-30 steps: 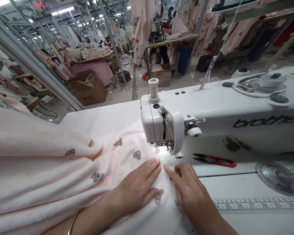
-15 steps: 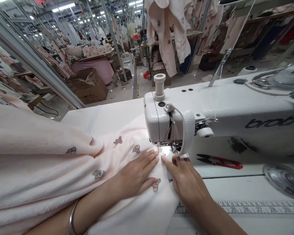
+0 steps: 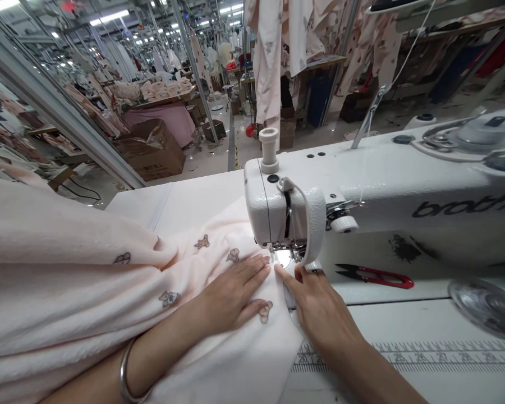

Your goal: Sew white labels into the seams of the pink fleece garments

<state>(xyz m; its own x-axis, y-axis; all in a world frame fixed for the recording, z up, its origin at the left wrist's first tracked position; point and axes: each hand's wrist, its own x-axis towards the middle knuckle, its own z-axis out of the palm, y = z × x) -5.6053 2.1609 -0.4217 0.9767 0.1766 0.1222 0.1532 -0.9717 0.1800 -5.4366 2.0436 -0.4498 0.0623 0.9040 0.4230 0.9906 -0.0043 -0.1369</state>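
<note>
Pale pink plush fabric (image 3: 219, 280) with small printed bears spreads over the machine bed and heaps up at the left. My left hand (image 3: 233, 294) lies flat on it, fingers stretched toward the needle area. On the other side, my right hand (image 3: 320, 306) rests beside the presser foot. Its index finger reaches out to the fabric's right edge, and the other fingers bend under the needle guard, partly hidden. Both hands are close to the lit needle area of the white sewing machine (image 3: 374, 174). The needle itself is hard to make out.
Red-handled thread snips (image 3: 376, 276) lie on the bed under the machine arm. A printed ruler scale (image 3: 441, 357) runs along the table's front. A clear round disc (image 3: 483, 308) sits at the right. Pink garments (image 3: 269, 62) hang behind the machine; a cardboard box (image 3: 155, 151) stands on the floor.
The fabric in front of the needle has shifted slightly away from me, toward the machine. The garments hanging behind have changed position. My hands keep nearly the same pose; the view has shifted slightly.
</note>
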